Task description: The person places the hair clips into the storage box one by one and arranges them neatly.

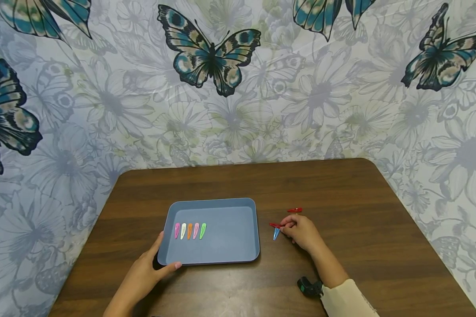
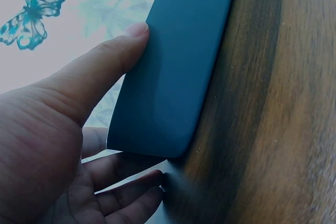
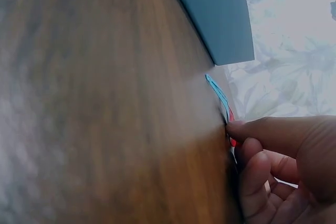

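Note:
A blue-grey tray (image 1: 230, 231) lies on the table, with several hair clips in a row on its left side: a pink clip (image 1: 177, 230), a white clip (image 1: 183, 230), an orange clip (image 1: 189, 231), a second pink clip (image 1: 196, 230) and a green clip (image 1: 202, 230). My left hand (image 1: 144, 268) grips the tray's near left corner, thumb against the front wall (image 2: 173, 72). Right of the tray, my right hand (image 1: 301, 231) pinches a blue hair clip (image 3: 218, 92) between thumb and fingers. Close behind those fingertips is a red clip (image 1: 275, 225), partly covered.
Another red clip (image 1: 295, 210) lies farther back, beyond the right hand. The brown wooden table (image 1: 321, 185) ends at a wall with a butterfly-and-flower covering (image 1: 238, 127). A black band with a small device (image 1: 310, 287) is on the right wrist.

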Motion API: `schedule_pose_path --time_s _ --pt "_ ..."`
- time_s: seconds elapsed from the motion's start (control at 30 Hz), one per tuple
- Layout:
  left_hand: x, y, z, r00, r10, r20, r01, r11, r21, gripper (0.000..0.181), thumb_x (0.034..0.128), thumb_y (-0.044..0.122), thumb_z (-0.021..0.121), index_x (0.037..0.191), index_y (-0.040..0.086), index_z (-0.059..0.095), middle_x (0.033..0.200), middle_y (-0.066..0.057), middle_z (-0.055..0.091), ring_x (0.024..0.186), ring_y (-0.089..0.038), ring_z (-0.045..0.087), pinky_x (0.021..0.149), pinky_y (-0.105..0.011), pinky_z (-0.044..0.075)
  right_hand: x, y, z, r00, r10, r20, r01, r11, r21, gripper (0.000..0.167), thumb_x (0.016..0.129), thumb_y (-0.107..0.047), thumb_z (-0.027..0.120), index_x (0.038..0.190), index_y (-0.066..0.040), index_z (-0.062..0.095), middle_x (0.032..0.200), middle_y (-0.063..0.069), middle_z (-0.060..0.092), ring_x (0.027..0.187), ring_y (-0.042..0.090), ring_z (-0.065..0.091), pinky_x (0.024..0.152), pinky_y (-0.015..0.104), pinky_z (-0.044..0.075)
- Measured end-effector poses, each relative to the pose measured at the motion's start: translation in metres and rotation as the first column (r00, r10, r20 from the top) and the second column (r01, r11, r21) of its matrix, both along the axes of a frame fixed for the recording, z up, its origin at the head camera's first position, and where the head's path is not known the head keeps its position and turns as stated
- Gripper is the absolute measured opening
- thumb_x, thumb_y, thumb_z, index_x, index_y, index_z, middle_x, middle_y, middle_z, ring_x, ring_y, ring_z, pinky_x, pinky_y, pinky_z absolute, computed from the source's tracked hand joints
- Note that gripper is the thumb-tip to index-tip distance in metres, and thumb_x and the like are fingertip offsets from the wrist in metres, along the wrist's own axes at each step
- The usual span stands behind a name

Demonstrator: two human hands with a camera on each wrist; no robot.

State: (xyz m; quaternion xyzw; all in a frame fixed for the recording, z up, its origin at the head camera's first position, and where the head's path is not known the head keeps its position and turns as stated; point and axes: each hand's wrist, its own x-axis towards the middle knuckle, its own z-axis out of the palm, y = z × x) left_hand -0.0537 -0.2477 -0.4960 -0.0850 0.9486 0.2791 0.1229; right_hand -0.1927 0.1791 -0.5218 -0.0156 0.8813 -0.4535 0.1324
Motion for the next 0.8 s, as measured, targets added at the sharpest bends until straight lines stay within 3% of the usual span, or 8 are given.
schedule_pose_path --time_s 0.23,0.8 --pt "0.0026 0.0000 -0.0007 1.000 0.004 -0.011 -0.004 1.000 0.019 0.118 0.0819 0.074 0.066 0.164 0.014 0.005 0.158 -0.034 0.032 0.142 -0.056 0.037 0.108 -0.070 0.037 0.0017 -0.0010 0.0007 1.000 -0.005 0.011 0.005 1.000 0.012 0.006 0.091 -0.010 0.073 0.097 -0.009 0.071 0.079 0.001 0.063 0.056 0.014 0.056 0.052 0.026 0.050" --pt "0.0014 -0.0007 -0.0003 1.000 0.005 -0.001 -0.005 1.000 0.017 0.118 0.0824 0.073 0.066 0.165 0.016 0.004 0.159 -0.033 0.031 0.142 -0.056 0.036 0.108 -0.070 0.037 -0.0014 0.0070 0.0001 0.998 0.011 0.059 0.000 0.982 -0.191 0.010 0.093 -0.009 0.071 0.097 0.000 0.069 0.071 0.004 0.061 0.063 0.014 0.054 0.051 0.024 0.049"
